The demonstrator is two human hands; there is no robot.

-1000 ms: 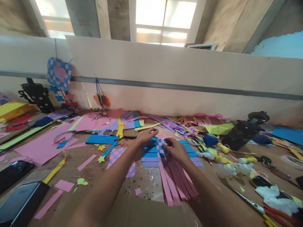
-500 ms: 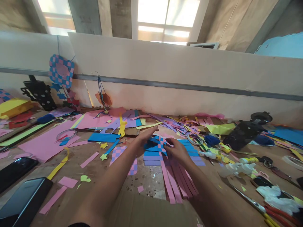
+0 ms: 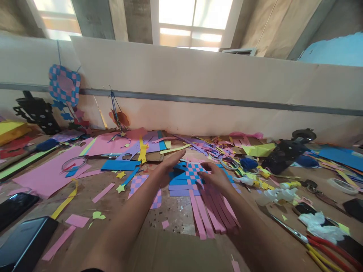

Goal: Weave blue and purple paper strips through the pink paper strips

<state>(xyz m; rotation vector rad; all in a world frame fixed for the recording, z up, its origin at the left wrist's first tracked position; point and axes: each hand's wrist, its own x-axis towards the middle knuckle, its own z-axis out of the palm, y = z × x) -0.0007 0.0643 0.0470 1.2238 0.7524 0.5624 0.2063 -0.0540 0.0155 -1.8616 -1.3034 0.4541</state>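
Observation:
A paper weave [image 3: 193, 172] of blue and pink checks lies between my hands. Long pink paper strips [image 3: 210, 215] run from it toward me, and lilac strips [image 3: 178, 190] cross its near side. At its left edge, over blue strips, is my left hand [image 3: 171, 163], with fingers stretched out and nothing visibly held. My right hand [image 3: 214, 176] hovers or rests at the weave's right side, thumb and forefinger apart; its other fingers are partly hidden. Left of the weave, partly behind my left forearm, sits a lilac-and-pink checked paper piece [image 3: 138, 185].
Scissors [image 3: 297, 234] with red and yellow handles lie at right, near glue bottles [image 3: 278, 196]. Two dark cups [image 3: 286, 153] [image 3: 38, 113] stand toward the back. Phones [image 3: 17, 209] and a dark box-like device [image 3: 27, 241] lie at left. Paper scraps [image 3: 221, 147] cover the back, before a white partition [image 3: 198, 75].
My hands have parted slightly, and more of the blue-and-pink checks shows between them. The whole view has shifted a little, so most things sit further left.

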